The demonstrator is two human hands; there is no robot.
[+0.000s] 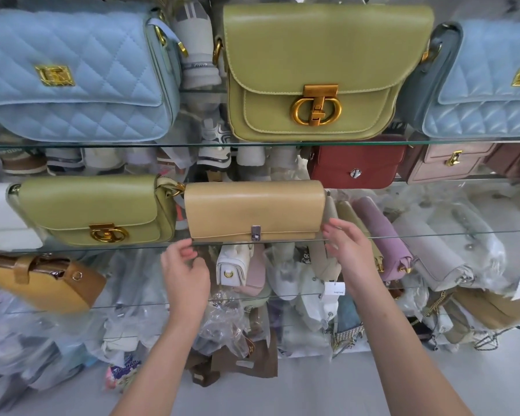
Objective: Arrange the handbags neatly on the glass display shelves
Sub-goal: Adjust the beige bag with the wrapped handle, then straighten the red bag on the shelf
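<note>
On the middle glass shelf (433, 234), dead centre, upright and flap forward: the tan handbag (254, 210). Flanking its lower corners, left hand (185, 265) at seven o'clock, fingers loosely curled and gripping nothing; right hand (347, 247) at four o'clock, fingers relaxed and apart, tips right at the bag's end (touching or not, hard to tell). To finish well, nudge evenly from both ends, square the front to the shelf edge, and keep a sliver of room at nine o'clock, toward the small green handbag (96, 211) just beside. At twelve o'clock on the shelf above, a larger green handbag (321, 73); at one o'clock, a red handbag (357, 168). In the way at three o'clock: a leaning purple handbag (376, 217) and beige ones, crowding the right end. Mind the dangling price tag (334, 288) at five o'clock.
</note>
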